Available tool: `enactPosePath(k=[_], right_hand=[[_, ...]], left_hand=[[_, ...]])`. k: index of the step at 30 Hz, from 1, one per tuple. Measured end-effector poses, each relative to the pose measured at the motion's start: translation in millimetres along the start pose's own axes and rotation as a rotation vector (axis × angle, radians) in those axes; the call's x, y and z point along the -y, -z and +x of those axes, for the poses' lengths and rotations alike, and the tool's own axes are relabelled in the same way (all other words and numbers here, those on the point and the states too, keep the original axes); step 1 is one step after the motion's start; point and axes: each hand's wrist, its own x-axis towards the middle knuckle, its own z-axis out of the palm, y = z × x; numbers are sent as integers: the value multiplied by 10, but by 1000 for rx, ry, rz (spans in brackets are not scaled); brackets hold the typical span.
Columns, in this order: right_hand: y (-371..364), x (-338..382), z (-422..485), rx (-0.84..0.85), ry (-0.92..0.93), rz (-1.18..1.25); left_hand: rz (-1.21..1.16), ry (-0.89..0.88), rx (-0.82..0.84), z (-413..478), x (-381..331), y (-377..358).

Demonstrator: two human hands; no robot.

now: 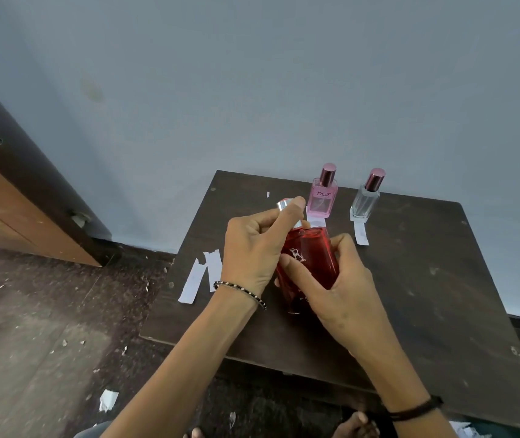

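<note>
While I watch through the head camera, the red perfume bottle (311, 257) sits tilted just above a dark wooden table (426, 295), held between both hands. The left hand (252, 248) curls fingers and thumb round the silver cap (284, 204). The right hand (341, 289) wraps the bottle's lower body. I judge it rigid glass, smooth and probably slippery, breakable if dropped, fairly weighty with liquid. I would grip the flat sides, not the cap, which may pull free. Behind it stand a pink bottle (322, 197) and a clear bottle (364, 203), with paper strips (194, 281) on the scuffed tabletop. Beyond are a pale blue wall (252, 90) and a littered floor (31, 327).
</note>
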Motion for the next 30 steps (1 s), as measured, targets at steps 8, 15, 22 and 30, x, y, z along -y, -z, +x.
enactPosePath(k=[8, 15, 22, 30], right_hand=[[132, 32, -34, 290, -104, 699], [222, 36, -13, 480, -155, 836], [140, 25, -22, 305, -98, 616], [145, -49, -116, 203, -121, 338]], left_hand=[[-99, 62, 127, -72, -61, 16], [-130, 100, 192, -36, -49, 48], [-58, 92, 87, -6, 8, 39], [-199, 76, -172, 218, -15, 234]])
